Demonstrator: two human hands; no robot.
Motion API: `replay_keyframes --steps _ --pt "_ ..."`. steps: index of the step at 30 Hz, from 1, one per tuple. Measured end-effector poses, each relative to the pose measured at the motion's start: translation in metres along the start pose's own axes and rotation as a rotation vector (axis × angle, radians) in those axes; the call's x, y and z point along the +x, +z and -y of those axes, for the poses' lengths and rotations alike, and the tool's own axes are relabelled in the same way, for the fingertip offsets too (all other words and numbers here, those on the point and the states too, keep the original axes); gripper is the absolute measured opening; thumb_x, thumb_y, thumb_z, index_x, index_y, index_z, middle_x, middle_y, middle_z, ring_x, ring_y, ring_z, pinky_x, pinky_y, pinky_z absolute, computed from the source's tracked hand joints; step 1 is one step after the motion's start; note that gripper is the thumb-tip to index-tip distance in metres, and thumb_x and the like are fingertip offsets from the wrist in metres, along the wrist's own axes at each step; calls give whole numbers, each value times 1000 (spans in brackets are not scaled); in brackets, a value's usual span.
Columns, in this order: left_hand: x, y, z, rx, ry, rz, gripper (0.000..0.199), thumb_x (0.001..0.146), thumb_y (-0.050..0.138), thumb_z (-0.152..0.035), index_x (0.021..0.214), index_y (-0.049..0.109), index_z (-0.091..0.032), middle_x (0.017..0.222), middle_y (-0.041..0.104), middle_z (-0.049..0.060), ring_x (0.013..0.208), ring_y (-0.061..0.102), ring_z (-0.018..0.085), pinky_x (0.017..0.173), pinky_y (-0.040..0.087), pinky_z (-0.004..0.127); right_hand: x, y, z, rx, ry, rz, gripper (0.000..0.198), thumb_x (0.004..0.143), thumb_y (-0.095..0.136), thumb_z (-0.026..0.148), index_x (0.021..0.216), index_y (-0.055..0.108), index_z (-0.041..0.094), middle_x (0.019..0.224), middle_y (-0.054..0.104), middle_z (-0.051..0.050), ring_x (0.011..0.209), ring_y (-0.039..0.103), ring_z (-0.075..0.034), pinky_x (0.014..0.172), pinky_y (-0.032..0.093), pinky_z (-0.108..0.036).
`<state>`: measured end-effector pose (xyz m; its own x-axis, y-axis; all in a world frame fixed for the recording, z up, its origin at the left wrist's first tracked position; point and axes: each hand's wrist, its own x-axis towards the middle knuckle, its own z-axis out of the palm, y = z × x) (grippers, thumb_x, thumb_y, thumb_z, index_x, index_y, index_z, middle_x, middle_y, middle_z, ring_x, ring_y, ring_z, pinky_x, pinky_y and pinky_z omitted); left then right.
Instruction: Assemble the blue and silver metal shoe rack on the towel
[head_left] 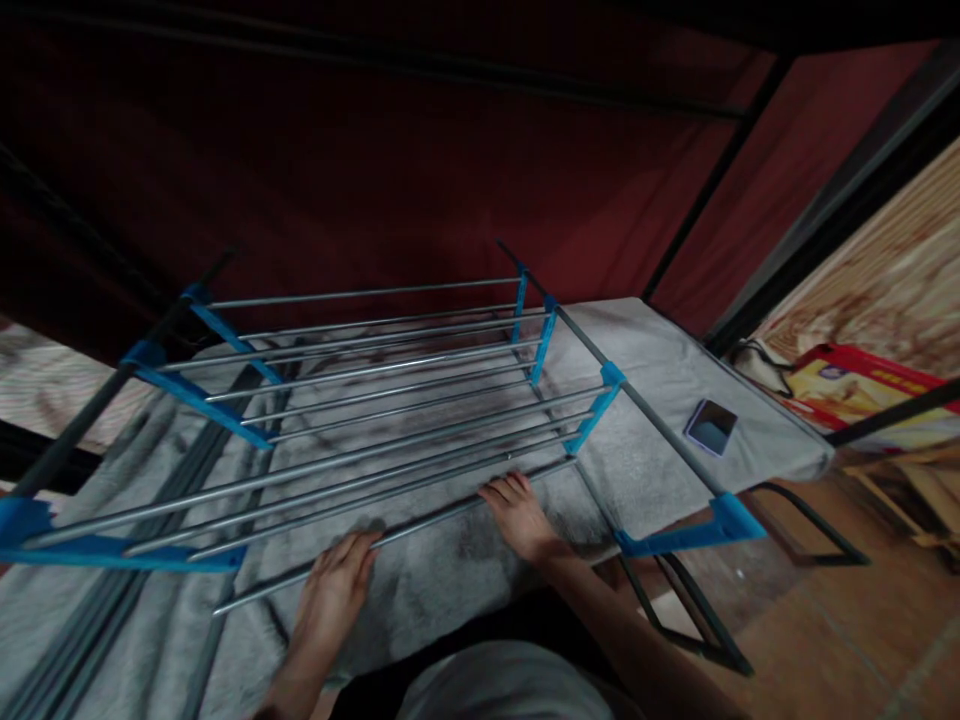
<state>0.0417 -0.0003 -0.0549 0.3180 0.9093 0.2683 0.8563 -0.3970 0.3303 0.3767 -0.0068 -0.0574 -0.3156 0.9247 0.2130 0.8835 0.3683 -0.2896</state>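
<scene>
My left hand (337, 585) and my right hand (517, 510) both have their fingers wrapped over one loose grey metal tube (431, 520). It slants across the near side of a partly built rack. The tube's left end sticks out past my left hand, and its far end reaches close to a right-side upright. Blue plastic brackets (592, 420) join the rack's dark poles, and several thin rods (367, 435) span between the left and right brackets. At the near right, another blue bracket (697, 530) has no rod visible in it. Its left counterpart (120, 550) carries rod ends.
Under the rack lies a grey fleece-covered bed (622, 480). A bundle of grey tubes (112, 600) rests at the left. A phone (711, 427) lies to the right, with a red and yellow box (862, 385) beyond. Dark red curtains (375, 170) hang behind.
</scene>
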Motion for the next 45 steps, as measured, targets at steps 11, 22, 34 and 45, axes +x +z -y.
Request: replay_keyframes --steps 11,22,34,45 --pt "10 1 5 -66 -21 36 39 99 41 -42 109 74 -24 108 79 6 96 77 27 84 64 42 17 -5 -3 -4 -10 -5 36 95 59 7 127 68 21 122 72 -6 115 62 -22 122 34 -46" --pt "12 5 12 -122 -31 32 38 98 44 -45 113 75 -26 112 78 5 100 75 25 90 63 41 14 -4 -7 42 0 -22 41 95 55 6 131 66 22 127 71 -7 119 62 -22 122 36 -48" --pt "18 20 17 -146 71 -56 40 103 43 -47 113 73 -24 108 77 7 98 75 25 86 62 40 -4 11 -17 150 14 -250 49 95 44 6 139 62 22 136 66 -9 131 57 -25 123 37 -50" --pt "9 4 -15 -223 -38 85 32 99 44 -20 112 73 -23 110 73 8 108 67 23 97 58 40 -71 -6 -116 118 530 -589 47 94 49 47 126 58 14 115 61 -20 117 55 -36 103 45 -55"
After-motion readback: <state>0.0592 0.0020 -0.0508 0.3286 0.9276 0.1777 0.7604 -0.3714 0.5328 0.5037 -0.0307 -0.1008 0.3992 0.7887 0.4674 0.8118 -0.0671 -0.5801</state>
